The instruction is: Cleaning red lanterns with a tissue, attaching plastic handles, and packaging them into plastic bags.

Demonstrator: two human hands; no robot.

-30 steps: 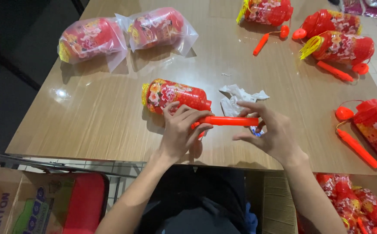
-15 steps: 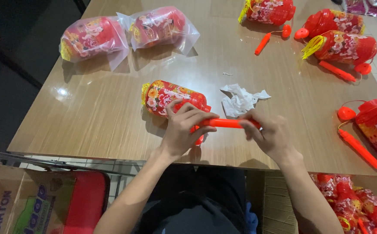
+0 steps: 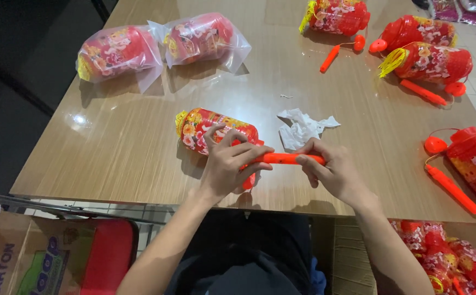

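Note:
Both of my hands hold an orange plastic handle stick (image 3: 283, 159) level above the near edge of the wooden table (image 3: 112, 158). My left hand (image 3: 230, 164) grips its left end, next to a red patterned lantern (image 3: 216, 129) lying on its side with a yellow tassel end. My right hand (image 3: 331, 172) pinches the stick's right end. A crumpled white wrapper (image 3: 303, 127) lies just beyond the stick.
Two bagged red lanterns (image 3: 119, 53) (image 3: 202, 38) lie at the far left. Unbagged lanterns with orange sticks lie at the far right (image 3: 429, 61) and at the right edge (image 3: 475, 158). A cardboard box (image 3: 8, 262) and a red chair seat (image 3: 107, 257) sit below left; more lanterns (image 3: 445, 259) below right.
My hands have slid slightly apart along the orange stick and the view has shifted a little; the stick stays level between them. Nothing else on the table moved.

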